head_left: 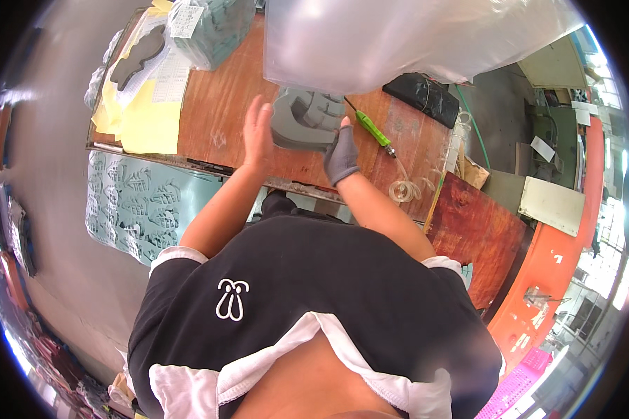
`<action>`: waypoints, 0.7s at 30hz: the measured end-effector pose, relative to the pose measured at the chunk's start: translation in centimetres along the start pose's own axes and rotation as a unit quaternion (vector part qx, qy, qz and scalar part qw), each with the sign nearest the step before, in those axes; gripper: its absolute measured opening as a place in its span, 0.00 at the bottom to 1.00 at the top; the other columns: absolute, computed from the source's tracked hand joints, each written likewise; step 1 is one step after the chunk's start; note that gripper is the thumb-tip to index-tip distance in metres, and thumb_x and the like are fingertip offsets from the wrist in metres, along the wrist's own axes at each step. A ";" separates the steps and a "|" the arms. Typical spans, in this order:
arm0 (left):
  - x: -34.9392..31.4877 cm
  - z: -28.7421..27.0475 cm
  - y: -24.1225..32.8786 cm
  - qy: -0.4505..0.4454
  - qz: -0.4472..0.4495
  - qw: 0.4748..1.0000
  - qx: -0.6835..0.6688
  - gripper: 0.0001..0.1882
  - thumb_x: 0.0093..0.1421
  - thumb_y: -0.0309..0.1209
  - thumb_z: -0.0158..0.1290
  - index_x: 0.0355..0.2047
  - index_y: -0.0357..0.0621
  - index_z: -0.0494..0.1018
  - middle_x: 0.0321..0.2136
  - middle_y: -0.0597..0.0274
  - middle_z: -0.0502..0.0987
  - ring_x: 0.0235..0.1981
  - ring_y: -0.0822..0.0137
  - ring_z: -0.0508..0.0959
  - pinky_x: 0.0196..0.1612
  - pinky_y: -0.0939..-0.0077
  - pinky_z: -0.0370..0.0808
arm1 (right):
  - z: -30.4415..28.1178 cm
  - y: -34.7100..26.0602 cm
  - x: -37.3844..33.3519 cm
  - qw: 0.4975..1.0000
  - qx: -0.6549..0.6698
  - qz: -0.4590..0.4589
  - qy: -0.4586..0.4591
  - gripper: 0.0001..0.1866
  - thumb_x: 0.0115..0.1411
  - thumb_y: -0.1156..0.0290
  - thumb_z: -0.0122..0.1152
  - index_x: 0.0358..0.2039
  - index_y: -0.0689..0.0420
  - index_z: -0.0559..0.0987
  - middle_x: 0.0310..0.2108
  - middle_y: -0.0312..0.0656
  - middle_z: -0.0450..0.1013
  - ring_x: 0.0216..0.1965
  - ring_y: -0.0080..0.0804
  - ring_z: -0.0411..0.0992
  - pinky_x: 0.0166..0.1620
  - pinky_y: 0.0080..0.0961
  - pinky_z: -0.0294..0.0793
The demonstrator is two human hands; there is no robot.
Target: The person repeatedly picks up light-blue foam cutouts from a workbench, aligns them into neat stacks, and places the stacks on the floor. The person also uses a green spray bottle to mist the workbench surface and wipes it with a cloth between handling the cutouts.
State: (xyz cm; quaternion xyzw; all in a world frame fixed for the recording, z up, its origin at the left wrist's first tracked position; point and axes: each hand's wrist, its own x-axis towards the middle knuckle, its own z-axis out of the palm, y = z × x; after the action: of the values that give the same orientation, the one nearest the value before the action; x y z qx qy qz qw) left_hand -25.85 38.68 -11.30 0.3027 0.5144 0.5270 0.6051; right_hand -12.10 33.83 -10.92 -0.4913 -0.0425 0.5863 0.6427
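So everything here goes by the wooden table [213,98]. Around the middle of it, toward the near edge, there's a stack of gray, curvy-cut pieces [290,134]; honestly can't tell if it's sitting on the wood or lifted a bit. The left hand [258,133] is bare and open, fingers pretty straight, right beside the stack's left side. Not gripping anything, and I can't tell if it's actually touching. The right hand [342,153] has a gray glove with the thumb tip poking out, and it's up against the stack's right side. Its other fingers are hidden, so no clue whether it's grasping or just bracing.

Right part of the table: a bright green pen-shaped tool [372,128] with a loosely coiled clear tube [403,190], plus a black package [423,100] farther back. Big milky plastic sheet [398,42] covers the middle of the far side. Left end has yellow papers [154,126], a dark gray wavy piece [137,61] and a wrapped bluish-green bundle [223,35]. Below the near left edge there's a pale teal panel covered in dark line shapes [136,202].
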 end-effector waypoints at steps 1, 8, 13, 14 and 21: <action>0.4 -0.5 -0.1 0.016 0.041 0.999 -0.003 0.26 0.62 0.40 0.44 0.55 0.34 0.60 0.52 0.55 0.66 0.53 0.65 0.64 0.56 0.74 0.58 | 0.5 0.7 -0.2 0.992 -0.123 -0.031 0.005 0.32 0.59 0.45 0.44 0.52 0.59 0.66 0.49 0.41 0.66 0.50 0.30 0.63 0.54 0.27 0.58; 1.7 -1.6 -0.9 -0.093 -0.090 0.987 -0.101 0.23 0.62 0.43 0.43 0.52 0.42 0.66 0.47 0.60 0.69 0.50 0.69 0.66 0.56 0.75 0.57 | 0.3 1.2 -1.4 0.925 -0.377 -0.046 0.012 0.40 0.57 0.39 0.43 0.55 0.65 0.60 0.52 0.53 0.63 0.55 0.41 0.59 0.56 0.29 0.56; 0.1 -1.8 3.0 -0.039 0.085 0.974 0.206 0.27 0.61 0.42 0.44 0.56 0.37 0.58 0.55 0.54 0.60 0.57 0.60 0.58 0.59 0.68 0.53 | -3.5 -0.2 -3.0 0.898 -0.436 -0.027 0.057 0.44 0.54 0.38 0.45 0.57 0.66 0.56 0.54 0.58 0.61 0.58 0.47 0.57 0.56 0.33 0.58; -0.5 -1.6 3.8 -0.053 0.184 0.942 0.277 0.26 0.60 0.37 0.46 0.55 0.37 0.57 0.56 0.52 0.58 0.58 0.58 0.57 0.59 0.66 0.53 | -4.9 -0.7 -3.8 0.895 -0.438 -0.027 0.080 0.44 0.54 0.39 0.45 0.58 0.66 0.56 0.54 0.58 0.61 0.58 0.48 0.57 0.56 0.33 0.58; -6.7 8.9 2.9 -0.472 0.442 0.722 0.246 0.24 0.53 0.25 0.50 0.51 0.35 0.60 0.54 0.47 0.61 0.58 0.48 0.57 0.59 0.54 0.53 | -10.5 -5.6 -14.5 0.933 -0.269 -0.102 0.216 0.29 0.55 0.53 0.54 0.48 0.63 0.68 0.44 0.48 0.69 0.47 0.33 0.67 0.50 0.26 0.64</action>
State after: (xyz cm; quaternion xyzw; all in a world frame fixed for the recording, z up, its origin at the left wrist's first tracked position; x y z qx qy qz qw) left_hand -17.83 34.67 -4.03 0.8433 0.0815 0.3791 0.3722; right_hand -5.97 17.08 -4.95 -0.7538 -0.1088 0.3641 0.5360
